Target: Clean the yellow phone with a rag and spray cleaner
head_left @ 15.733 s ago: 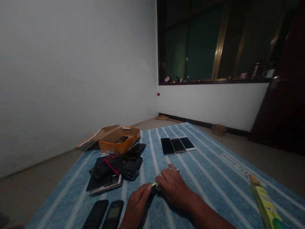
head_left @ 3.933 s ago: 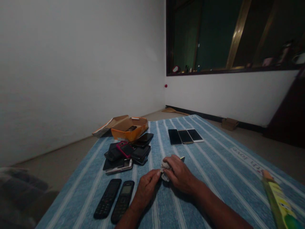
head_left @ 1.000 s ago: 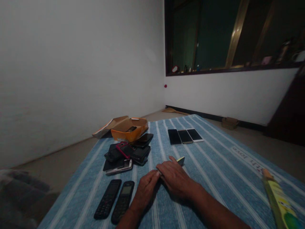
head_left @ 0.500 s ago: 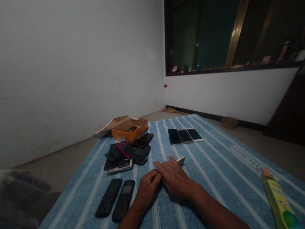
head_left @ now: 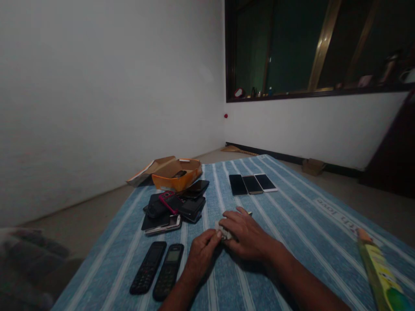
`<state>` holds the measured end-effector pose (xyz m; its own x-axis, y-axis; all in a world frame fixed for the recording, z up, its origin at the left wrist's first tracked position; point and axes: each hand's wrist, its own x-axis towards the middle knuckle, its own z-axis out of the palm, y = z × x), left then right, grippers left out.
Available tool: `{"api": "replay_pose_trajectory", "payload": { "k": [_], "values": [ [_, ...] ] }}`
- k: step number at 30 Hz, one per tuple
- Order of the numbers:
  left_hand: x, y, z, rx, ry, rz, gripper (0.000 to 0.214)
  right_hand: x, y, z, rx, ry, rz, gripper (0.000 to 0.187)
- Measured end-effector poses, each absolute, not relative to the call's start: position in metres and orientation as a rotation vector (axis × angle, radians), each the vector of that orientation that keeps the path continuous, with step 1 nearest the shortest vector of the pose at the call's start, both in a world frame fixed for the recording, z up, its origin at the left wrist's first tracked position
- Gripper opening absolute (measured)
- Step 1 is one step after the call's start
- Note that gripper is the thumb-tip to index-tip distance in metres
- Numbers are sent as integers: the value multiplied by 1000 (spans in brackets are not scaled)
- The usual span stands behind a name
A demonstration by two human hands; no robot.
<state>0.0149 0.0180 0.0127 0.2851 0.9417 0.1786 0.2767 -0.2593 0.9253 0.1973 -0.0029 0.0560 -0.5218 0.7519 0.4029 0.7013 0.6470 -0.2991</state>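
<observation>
My right hand point(head_left: 244, 233) presses a small white cloth point(head_left: 223, 231) down on something on the blue striped mat point(head_left: 292, 233). A thin light edge point(head_left: 249, 213) of the covered item shows past my fingers. My left hand point(head_left: 201, 252) pinches the near end of the same item, fingertips against the cloth. Two black keypad phones point(head_left: 158, 270) lie side by side just left of my left hand. A pile of several phones point(head_left: 173, 207), one pink, sits further back on the left. Three smartphones point(head_left: 252, 183) lie in a row beyond my hands.
An open orange cardboard box point(head_left: 177, 175) with a phone inside stands behind the pile at the mat's far left edge. A yellow-green bat-like stick point(head_left: 378, 272) lies at the right. A small carton point(head_left: 311, 166) sits by the far wall under the dark window.
In the last second my right hand slid back over the item and the white cloth came into view under its fingers. The left hand kept its pinch.
</observation>
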Motion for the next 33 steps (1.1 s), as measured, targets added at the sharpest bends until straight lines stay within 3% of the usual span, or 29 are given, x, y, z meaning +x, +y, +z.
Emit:
{"api": "replay_pose_trajectory", "payload": {
  "k": [15, 33],
  "values": [
    [15, 16, 13, 1688, 1128, 1020, 37, 208, -1, 67, -1047, -2442, 225, 10],
    [13, 18, 10, 1740, 1138, 1040, 32, 193, 0, 49, -1154, -2443, 5, 21]
  ]
}}
